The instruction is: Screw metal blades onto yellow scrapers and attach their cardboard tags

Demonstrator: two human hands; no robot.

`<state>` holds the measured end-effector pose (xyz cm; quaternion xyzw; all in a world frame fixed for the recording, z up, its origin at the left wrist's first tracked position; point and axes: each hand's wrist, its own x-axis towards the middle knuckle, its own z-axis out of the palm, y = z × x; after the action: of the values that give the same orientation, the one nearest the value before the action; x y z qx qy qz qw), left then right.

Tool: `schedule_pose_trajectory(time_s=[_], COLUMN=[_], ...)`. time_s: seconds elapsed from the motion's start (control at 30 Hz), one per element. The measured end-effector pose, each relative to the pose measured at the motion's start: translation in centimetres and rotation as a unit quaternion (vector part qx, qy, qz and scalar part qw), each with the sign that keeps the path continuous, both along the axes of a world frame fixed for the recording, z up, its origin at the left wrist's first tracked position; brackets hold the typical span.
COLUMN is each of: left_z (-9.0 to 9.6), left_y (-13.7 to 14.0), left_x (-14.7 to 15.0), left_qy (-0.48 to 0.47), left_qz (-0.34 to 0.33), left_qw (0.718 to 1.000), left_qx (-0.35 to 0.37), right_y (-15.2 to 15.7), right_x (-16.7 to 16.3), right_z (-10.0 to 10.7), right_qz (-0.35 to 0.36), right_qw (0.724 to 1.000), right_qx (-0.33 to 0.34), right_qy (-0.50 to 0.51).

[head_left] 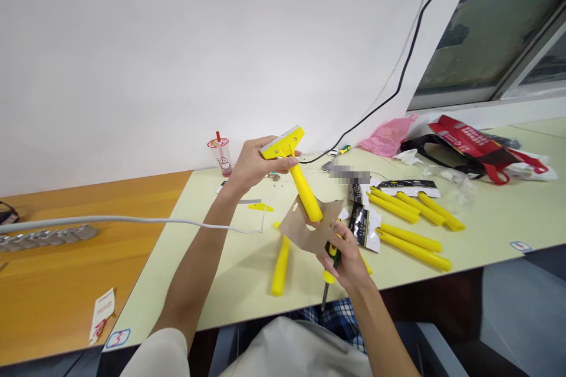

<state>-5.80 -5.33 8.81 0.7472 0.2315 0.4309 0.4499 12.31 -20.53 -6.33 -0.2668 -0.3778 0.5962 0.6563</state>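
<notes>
My left hand [253,166] grips a yellow scraper [306,193] near its wide head, which carries a metal strip along its top edge. The scraper's handle slopes down to the right, and its end overlaps a folded piece of brown cardboard [297,231]. Closed around a screwdriver [328,278] with a green and yellow handle, my right hand [349,256] also pinches the cardboard's right side. The screwdriver's shaft points down past the table edge. Below the cardboard, a yellow handle [280,271] lies on the table. Left of it are a flat yellow piece [260,207] and a thin metal strip [250,201].
To the right lie several yellow handles [415,250] beside black-and-white packets [365,227]. A cup with a red straw [220,156] stands by the wall. Farther right are a pink plastic bag [389,135] and a red package [469,144]. A pale cable [177,221] crosses my left forearm.
</notes>
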Motion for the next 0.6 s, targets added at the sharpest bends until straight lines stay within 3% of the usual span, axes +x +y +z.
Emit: schedule_pose_trajectory(time_s=[0.3, 0.6], left_z=[0.8, 1.0], left_y=[-1.0, -1.7], left_x=[-0.2, -0.5], left_qy=[0.024, 0.026], left_qz=[-0.001, -0.019], left_qw=[1.0, 0.999], left_qx=[-0.004, 0.032], right_y=[0.7, 0.5], right_x=[-0.9, -0.8], right_z=[-0.1, 0.5], right_qz=[-0.096, -0.124], right_qw=[0.993, 0.987], right_qx=[-0.065, -0.056], right_qy=[-0.034, -0.081])
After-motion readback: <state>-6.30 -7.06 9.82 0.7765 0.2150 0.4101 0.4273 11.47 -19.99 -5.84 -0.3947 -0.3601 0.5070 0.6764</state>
